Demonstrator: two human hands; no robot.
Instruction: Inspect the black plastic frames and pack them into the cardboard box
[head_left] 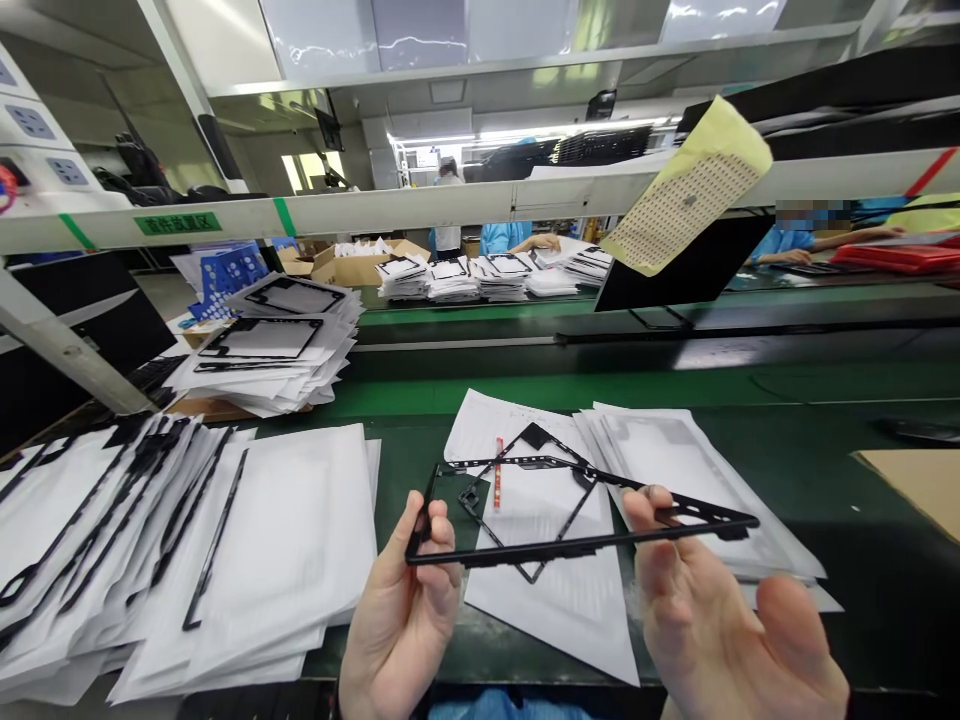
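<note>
My left hand grips the left end of a thin black rectangular frame, with thumb and fingers closed around its short side. At the frame's other end, the fingers of my right hand support it, while that thumb sticks out to the side. The frame is tilted and raised above the bench. Below it, a second black frame lies turned like a diamond on white sheets. A narrow red strip with pale marks shows through the openings.
Stacks of white sleeves with black frames fill the left; more white sleeves lie beside them. Another pile stands behind. White sleeves lie back right, near cardboard. A yellow dotted sheet hangs overhead. Co-workers sit across the line.
</note>
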